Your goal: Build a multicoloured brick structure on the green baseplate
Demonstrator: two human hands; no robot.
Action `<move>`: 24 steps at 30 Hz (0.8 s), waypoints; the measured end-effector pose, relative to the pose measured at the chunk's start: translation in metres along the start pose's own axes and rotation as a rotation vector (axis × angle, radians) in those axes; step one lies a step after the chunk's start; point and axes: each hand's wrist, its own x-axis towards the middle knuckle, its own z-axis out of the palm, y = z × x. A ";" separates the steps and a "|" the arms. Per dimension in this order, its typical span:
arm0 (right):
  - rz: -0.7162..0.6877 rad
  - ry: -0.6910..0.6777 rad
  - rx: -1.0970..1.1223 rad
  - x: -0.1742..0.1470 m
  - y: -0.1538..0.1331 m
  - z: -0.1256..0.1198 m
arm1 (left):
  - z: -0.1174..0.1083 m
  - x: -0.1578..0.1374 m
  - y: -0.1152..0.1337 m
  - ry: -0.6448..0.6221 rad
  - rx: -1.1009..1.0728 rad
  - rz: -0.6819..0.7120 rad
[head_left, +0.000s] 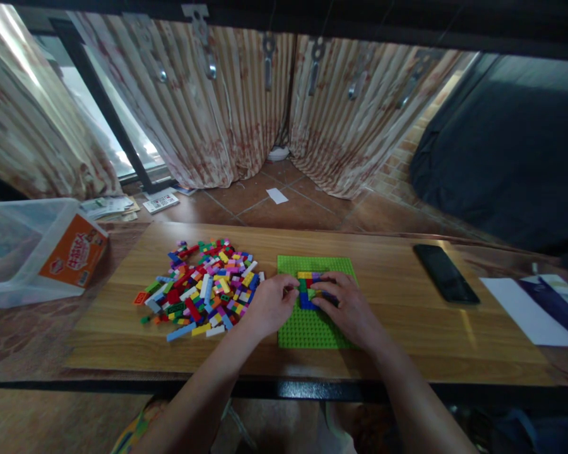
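Note:
A green studded baseplate (293, 331) lies on the wooden board, with a small block of building bricks (305, 284) in yellow, red, green, blue and purple on its upper middle. My left hand (273, 304) is at the left side of this block, thumb and fingers curled together; whatever is between the fingertips is hidden. From the right, my right hand (345, 306) reaches over the block. Its thumb and fingers press on the bricks and cover their right part. Left of the baseplate spreads a pile of loose, many-coloured bricks (208, 287).
A clear plastic tub (23, 252) with an orange label stands at the far left. On the right lie a black phone (445, 273) and white paper (525, 312). The wooden board (397, 340) carries bricks, baseplate and phone. Curtains (218, 113) hang beyond the table.

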 end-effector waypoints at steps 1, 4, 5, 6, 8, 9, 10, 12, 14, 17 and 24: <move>0.003 0.000 0.000 0.000 0.000 0.000 | 0.000 0.000 0.000 -0.007 0.005 0.005; 0.010 0.006 -0.006 0.001 0.001 0.002 | 0.001 -0.001 0.000 -0.036 0.037 0.042; 0.007 0.008 -0.009 0.001 0.001 0.002 | 0.002 -0.001 0.000 -0.045 0.057 0.058; 0.003 0.011 -0.012 0.001 0.001 0.002 | 0.002 -0.002 0.000 -0.055 0.081 0.073; -0.006 0.018 -0.020 0.000 0.001 0.003 | 0.004 -0.003 0.000 -0.067 0.128 0.098; -0.010 0.020 -0.024 0.000 0.000 0.003 | 0.004 -0.004 -0.001 -0.074 0.149 0.112; -0.013 0.020 -0.028 0.000 0.000 0.003 | 0.005 -0.005 -0.001 -0.082 0.167 0.126; -0.015 0.015 -0.033 0.000 -0.001 0.003 | 0.005 -0.007 0.000 -0.097 0.196 0.151; -0.019 0.016 -0.045 0.000 0.000 0.003 | 0.005 -0.008 0.001 -0.108 0.223 0.163; -0.038 0.029 -0.070 -0.001 0.001 0.004 | 0.005 -0.009 0.002 -0.111 0.260 0.151; -0.023 0.076 -0.039 0.000 0.004 0.009 | 0.005 -0.009 0.003 -0.109 0.286 0.114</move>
